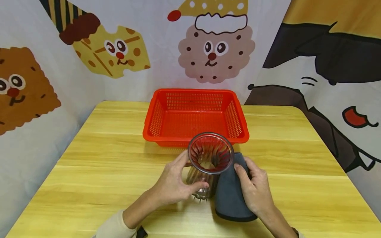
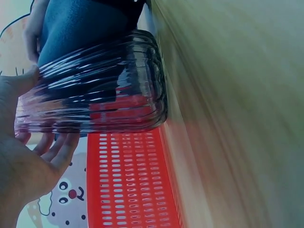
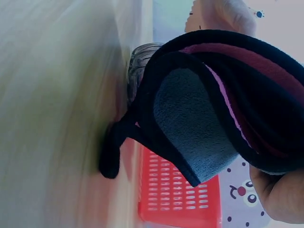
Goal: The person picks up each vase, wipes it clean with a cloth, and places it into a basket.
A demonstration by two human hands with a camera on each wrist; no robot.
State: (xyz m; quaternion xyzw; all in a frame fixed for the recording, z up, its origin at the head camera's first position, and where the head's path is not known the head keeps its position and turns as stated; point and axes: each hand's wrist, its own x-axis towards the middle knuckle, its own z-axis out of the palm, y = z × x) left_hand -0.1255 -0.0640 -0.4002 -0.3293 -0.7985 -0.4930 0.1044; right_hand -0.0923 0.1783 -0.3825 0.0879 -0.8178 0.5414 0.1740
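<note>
A clear ribbed glass vase [image 1: 205, 181] with a wide flared rim stands near the middle of the table, tilted slightly. My left hand [image 1: 175, 181] grips it from the left, thumb on the near side and fingers behind. In the left wrist view the base of the vase [image 2: 142, 85] is right at the tabletop. My right hand [image 1: 257, 186] pinches a folded dark grey cloth [image 1: 230, 198] with black edging, against the right side of the vase. The right wrist view shows the cloth's folds [image 3: 190, 114] hanging open at the bottom, a pinkish layer inside, covering most of the vase.
Behind the vase, a red perforated plastic basket [image 1: 193, 125] sits on the wood-grain table [image 1: 98, 165]. A white curtain [image 1: 160, 43] with cartoon biscuit prints hangs behind and at the sides. A small black object [image 1: 141, 232] shows beside the left sleeve.
</note>
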